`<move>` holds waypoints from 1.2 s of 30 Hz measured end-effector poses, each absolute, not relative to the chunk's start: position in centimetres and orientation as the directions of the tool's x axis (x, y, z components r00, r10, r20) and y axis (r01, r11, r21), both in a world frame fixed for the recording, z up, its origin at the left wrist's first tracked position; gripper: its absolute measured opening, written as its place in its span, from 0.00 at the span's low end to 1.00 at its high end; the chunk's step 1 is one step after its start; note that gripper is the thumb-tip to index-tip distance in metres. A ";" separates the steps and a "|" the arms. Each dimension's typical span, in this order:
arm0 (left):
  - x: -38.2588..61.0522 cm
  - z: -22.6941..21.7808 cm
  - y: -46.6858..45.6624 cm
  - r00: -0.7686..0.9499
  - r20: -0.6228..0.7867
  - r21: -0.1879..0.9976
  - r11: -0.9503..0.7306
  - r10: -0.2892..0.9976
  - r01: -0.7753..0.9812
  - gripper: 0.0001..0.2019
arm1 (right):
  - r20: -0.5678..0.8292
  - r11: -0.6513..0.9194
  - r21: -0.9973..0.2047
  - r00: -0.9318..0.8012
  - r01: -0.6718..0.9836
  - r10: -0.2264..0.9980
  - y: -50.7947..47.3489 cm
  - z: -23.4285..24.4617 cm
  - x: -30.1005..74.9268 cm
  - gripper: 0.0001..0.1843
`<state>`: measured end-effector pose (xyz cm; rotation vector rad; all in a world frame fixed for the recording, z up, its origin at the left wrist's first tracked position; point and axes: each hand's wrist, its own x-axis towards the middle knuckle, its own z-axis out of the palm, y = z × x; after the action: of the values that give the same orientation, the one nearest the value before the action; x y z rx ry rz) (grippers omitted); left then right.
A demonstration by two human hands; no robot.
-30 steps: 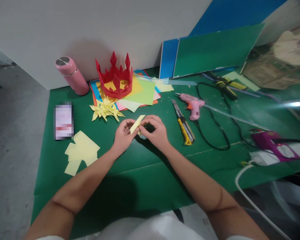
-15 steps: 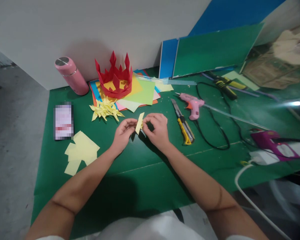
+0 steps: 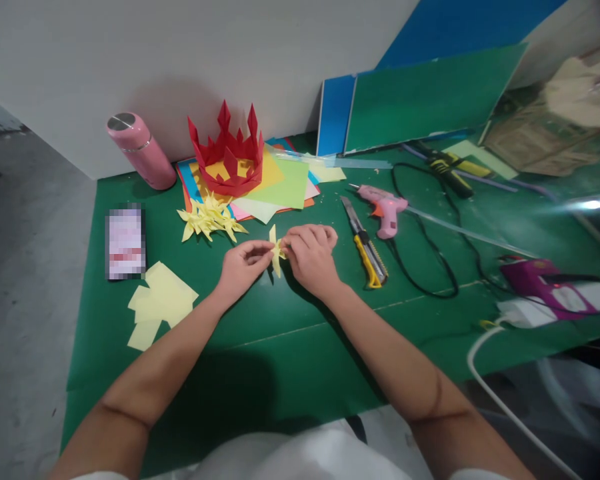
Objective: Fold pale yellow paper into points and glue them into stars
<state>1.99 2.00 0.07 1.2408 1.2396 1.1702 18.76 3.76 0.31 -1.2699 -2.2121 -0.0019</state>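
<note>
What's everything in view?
Folded paper: 1, yellow, centre
Paper sheets: several, mixed, back
Paper crown: 1, red, on sheets
Pointed folds: several, yellow, before crown
Flat papers: several, yellow, left
Flask: 1, pink, left
Phone: 1, dark, left
Utility knife: 1, yellow, right
Glue gun: 1, pink, right
Hand tools: count unclear, black-yellow, back
Power strip: 1, purple-white, right
Cables: several, black/white, right
Panels: several, blue/green, back
Blurred object: 1, tan, right
Table: 1, green, beneath
Left hand: 1, bare, centre
Right hand: 1, bare, centre

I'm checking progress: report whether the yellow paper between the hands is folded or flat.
Folded: the yellow paper shows slender, pointed ends rather than one flat sheet.
</note>
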 end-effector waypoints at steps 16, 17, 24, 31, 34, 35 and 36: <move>1.4 -0.1 2.0 0.116 0.261 0.788 -0.281 0.958 0.548 0.04 | 0.452 0.591 -0.239 -0.451 0.770 0.770 3.6 0.1 18.6 0.09; 1.4 -0.1 2.0 0.141 0.279 0.750 -0.307 0.950 0.586 0.04 | 0.448 0.592 -0.242 -0.453 0.769 0.771 3.6 0.1 18.5 0.09; 1.5 -0.5 2.2 0.237 0.297 0.579 -0.372 0.925 0.726 0.07 | 0.425 0.588 -0.253 -0.457 0.768 0.781 3.7 -0.1 18.6 0.09; 1.5 -0.5 2.0 0.255 0.359 0.558 -0.426 0.898 0.712 0.07 | 0.418 0.594 -0.195 -0.481 0.781 0.770 3.9 -0.3 18.7 0.07; 1.6 -0.3 1.8 0.283 0.343 0.568 -0.438 0.896 0.697 0.14 | 0.415 0.597 -0.185 -0.489 0.780 0.767 3.9 -0.2 18.7 0.07; 1.6 -0.2 1.8 0.294 0.335 0.570 -0.441 0.895 0.693 0.15 | 0.410 0.602 -0.188 -0.495 0.776 0.766 4.0 -0.2 18.8 0.08; 1.6 -0.2 1.8 0.306 0.327 0.571 -0.445 0.894 0.690 0.16 | 0.403 0.609 -0.193 -0.504 0.769 0.764 4.0 -0.2 18.8 0.08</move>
<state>1.61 1.82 -0.21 2.2550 1.4270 0.8860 18.81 4.04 -0.16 -1.2165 -2.3869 -0.0157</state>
